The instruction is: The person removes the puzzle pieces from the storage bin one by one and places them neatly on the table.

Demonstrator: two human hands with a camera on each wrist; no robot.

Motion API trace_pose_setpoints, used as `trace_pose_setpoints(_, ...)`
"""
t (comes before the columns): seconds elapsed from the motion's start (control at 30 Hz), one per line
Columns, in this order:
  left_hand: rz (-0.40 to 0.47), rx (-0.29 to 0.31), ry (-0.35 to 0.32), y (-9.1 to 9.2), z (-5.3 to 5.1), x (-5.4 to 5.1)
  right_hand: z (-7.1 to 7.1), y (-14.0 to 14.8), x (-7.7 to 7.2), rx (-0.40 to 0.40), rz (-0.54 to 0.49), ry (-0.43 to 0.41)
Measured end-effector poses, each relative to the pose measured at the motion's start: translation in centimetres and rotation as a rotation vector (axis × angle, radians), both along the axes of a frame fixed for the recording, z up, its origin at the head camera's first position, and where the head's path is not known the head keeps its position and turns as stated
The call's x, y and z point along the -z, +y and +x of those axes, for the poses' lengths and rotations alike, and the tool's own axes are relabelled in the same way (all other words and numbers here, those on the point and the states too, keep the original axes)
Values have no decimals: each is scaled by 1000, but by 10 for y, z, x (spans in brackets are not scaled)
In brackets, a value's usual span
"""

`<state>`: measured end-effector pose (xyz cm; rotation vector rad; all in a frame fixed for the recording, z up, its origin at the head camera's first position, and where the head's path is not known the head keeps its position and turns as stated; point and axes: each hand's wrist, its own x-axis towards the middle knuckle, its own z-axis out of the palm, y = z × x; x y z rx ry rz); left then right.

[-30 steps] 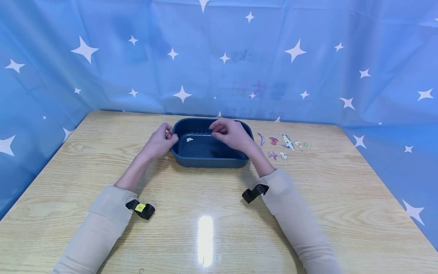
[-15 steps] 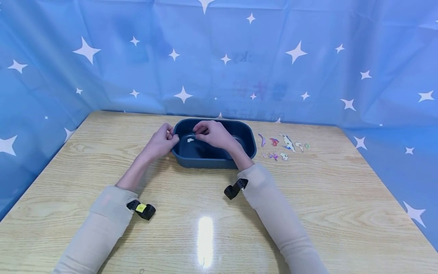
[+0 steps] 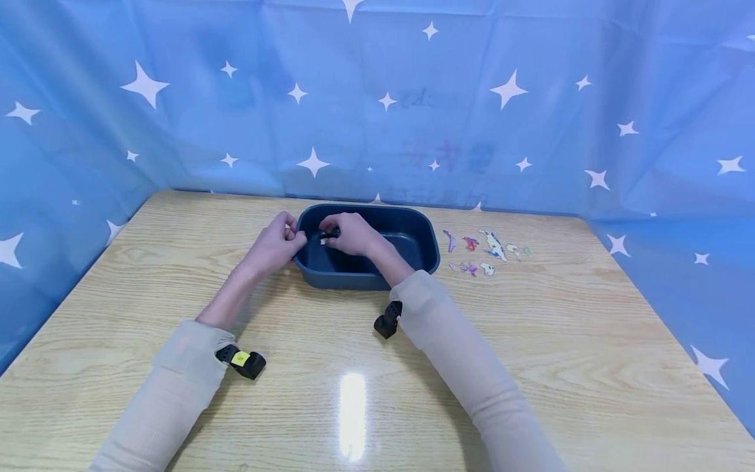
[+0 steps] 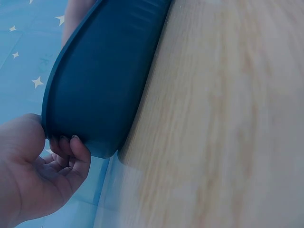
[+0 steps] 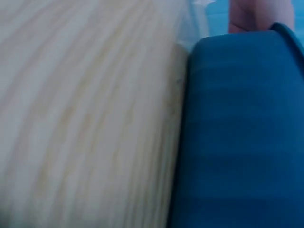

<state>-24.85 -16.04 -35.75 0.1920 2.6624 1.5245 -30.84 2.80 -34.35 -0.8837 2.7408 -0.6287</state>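
Note:
A dark blue rectangular basin (image 3: 367,282) stands on the table toward its far side. My left hand (image 3: 275,242) grips its left rim, thumb on the inner side; in the left wrist view the curled fingers of the left hand (image 4: 47,175) lie against the outside wall. Reaching over the front rim, my right hand (image 3: 352,235) is inside the basin, near the left end. Its bent fingers and thumb stand apart around a small white piece (image 3: 322,242), mostly hidden by them. The right wrist view holds only the basin's outer wall (image 5: 237,133), not the right hand's fingers.
Several small flat cut-out pieces lie on the wooden table (image 3: 307,367) right of the basin, among them a purple one (image 3: 450,240), a red one (image 3: 470,243) and a long white-and-blue one (image 3: 493,245). A blue star-patterned curtain (image 3: 377,131) hangs behind the table.
My right hand has moved left across the inside of the basin and down to the white piece, which it now partly covers. The left hand keeps its grip on the rim.

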Motion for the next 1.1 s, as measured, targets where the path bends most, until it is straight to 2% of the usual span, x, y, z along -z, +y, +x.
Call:
trace_pose_setpoints(0.17, -5, -1, 4, 1, -1, 1, 0, -1, 3, -48, 57, 60)
trace_pose_setpoints(0.33, -11, -8, 1, 1, -2, 0, 0, -3, 5, -53, 80, 60)
trace_pose_setpoints(0.67, -10, -6, -7, 0, -1, -1, 4, -5, 3, -13, 52, -32)
trace_pose_setpoints(0.93, -6, -7, 3, 1, -1, 0, 3, -3, 3, -49, 21, 63)
trace_pose_setpoints(1.1, -4, -9, 6, 1, -1, 0, 5, 1, 1, -25, -60, 38)
